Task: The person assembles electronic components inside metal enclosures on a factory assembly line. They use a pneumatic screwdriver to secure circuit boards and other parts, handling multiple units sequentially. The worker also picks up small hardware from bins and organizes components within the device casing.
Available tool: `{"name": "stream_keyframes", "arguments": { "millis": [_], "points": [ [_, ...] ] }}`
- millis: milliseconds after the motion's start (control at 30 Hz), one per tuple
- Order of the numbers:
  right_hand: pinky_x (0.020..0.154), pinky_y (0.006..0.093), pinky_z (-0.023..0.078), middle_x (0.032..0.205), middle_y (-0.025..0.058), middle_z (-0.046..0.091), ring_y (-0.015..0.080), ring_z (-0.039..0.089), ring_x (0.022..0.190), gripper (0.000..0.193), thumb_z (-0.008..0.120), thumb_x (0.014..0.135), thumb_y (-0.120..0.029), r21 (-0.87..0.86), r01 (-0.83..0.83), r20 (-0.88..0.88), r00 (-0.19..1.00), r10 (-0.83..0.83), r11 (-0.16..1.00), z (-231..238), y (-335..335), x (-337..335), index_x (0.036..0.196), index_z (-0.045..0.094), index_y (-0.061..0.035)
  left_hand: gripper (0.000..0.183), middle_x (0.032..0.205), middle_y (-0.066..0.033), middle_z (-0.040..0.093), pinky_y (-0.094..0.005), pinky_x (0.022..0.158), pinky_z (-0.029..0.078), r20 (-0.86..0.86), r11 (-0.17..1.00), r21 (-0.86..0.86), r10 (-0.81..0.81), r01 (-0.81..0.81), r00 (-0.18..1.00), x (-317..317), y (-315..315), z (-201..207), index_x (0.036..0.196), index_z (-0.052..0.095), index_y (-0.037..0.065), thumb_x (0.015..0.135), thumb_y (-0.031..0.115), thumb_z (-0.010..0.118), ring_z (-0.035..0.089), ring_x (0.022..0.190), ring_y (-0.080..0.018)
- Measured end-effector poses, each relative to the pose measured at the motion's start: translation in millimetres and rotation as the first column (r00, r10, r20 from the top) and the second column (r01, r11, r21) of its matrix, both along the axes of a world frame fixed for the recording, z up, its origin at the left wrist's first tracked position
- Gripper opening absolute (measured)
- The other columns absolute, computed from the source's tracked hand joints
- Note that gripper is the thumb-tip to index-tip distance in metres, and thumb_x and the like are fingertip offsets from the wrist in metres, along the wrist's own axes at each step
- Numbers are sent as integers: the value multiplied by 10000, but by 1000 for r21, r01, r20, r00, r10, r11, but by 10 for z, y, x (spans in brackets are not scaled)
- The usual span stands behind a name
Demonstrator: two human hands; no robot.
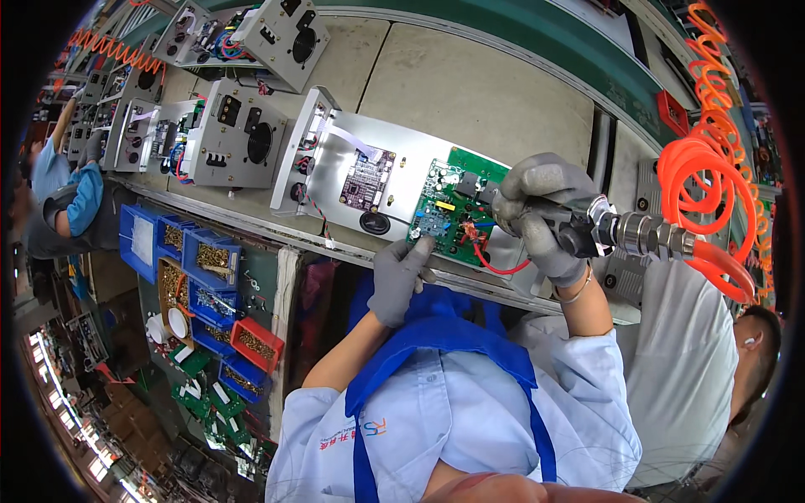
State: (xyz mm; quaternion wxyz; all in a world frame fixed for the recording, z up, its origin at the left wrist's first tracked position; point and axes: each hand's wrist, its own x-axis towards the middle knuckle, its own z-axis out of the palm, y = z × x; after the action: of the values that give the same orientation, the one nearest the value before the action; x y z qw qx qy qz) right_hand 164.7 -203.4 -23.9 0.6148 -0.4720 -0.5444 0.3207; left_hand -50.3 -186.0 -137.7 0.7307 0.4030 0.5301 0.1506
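Observation:
My right hand [549, 214], in a grey glove, wraps round a pneumatic screwdriver [591, 230] with a metal hose fitting. The tool lies over the right part of a green circuit board [432, 197]; its tip is hidden by my fingers. My left hand [398, 277], also gloved, pinches the board's near left corner between thumb and fingers. Beneath the board is a silver metal chassis plate [407, 163]. A smaller dark circuit board [367, 180] sits on the plate to the left, with a white ribbon cable [348, 138] running to the front panel. A red wire [499, 270] curves off the green board.
Grey metal housings with fans [239, 134] stand to the left along the bench. Blue screw bins [214, 256] and a red bin [257, 344] lie lower left. An orange coiled air hose [692, 180] hangs at the right. A co-worker [683, 360] is close on my right.

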Motion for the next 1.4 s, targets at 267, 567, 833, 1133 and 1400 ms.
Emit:
{"name": "stream_keyframes", "arguments": {
  "millis": [267,567,833,1133,1400],
  "points": [
    [674,303,532,896,130,586,151,600,743,278,544,738,108,-7,-15,336,942,16,1000,52,83,-26,984,511,-17,387,657,-75,635,-205,386,358,25,998,12,54,-54,998,48,2,112,837,628,4,893,385,668,529,455,-73],
    [608,274,490,889,92,618,138,589,724,275,643,788,-10,-31,86,-88,992,-88,996,274,1,-175,1044,549,-42,433,824,-120,656,-187,515,460,116,991,-105,-72,84,991,-100,50,285,1121,568,-65,935,326,585,592,609,-95],
    [463,286,433,781,46,465,122,491,563,209,623,842,-175,376,-282,-126,928,350,883,1223,-725,-106,845,429,-99,418,1257,-223,542,-257,793,548,493,932,-241,-121,269,861,-428,9,321,1292,428,-108,980,166,474,632,1005,-231],
    [468,320,489,837,95,497,137,508,557,307,687,842,-224,462,189,-291,955,-54,866,442,-937,-913,1010,500,-48,430,910,-69,595,-178,527,446,580,898,-254,-155,359,799,-293,8,317,1157,518,-14,980,378,525,591,722,-106],
    [478,324,509,844,117,538,165,543,578,422,734,840,-256,426,241,-359,930,-82,872,342,-1034,-959,1134,523,-40,381,784,-6,502,-180,470,339,611,902,-271,-107,335,784,-371,-97,229,1080,520,41,964,404,544,445,591,-59]
  ]
}}
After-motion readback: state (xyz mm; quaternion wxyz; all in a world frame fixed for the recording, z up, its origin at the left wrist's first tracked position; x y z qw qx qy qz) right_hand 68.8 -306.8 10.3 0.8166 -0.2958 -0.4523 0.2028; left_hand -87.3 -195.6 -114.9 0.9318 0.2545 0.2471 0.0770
